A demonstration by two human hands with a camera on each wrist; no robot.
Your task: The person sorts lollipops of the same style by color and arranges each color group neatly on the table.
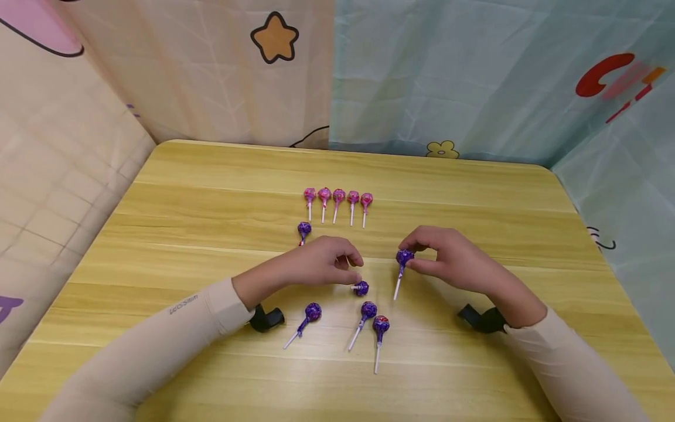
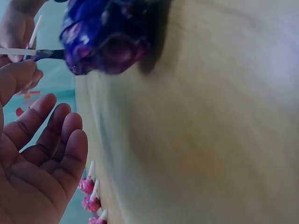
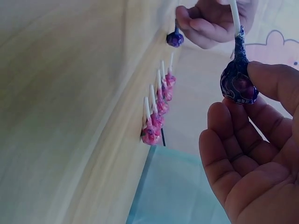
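Observation:
My right hand (image 1: 448,258) pinches a purple-wrapped lollipop (image 1: 404,258) by its round head between thumb and fingers. In the right wrist view that lollipop (image 3: 239,83) has its white stick pointing up the picture. My left hand (image 1: 324,261) has thumb and fingers apart, with nothing between them. Right by its thumb is another purple lollipop (image 1: 361,288), its stick looking short from above. A purple lollipop (image 2: 105,37) also looms large in the left wrist view, close over the table, its stick passing beside the left thumb.
Five pink lollipops (image 1: 339,196) lie in a row toward the back of the wooden table (image 1: 211,193). One purple lollipop (image 1: 304,228) lies below the row's left end, partly behind my left hand. Nearer me are three more purple lollipops (image 1: 368,309). Printed curtains (image 1: 422,70) hang behind.

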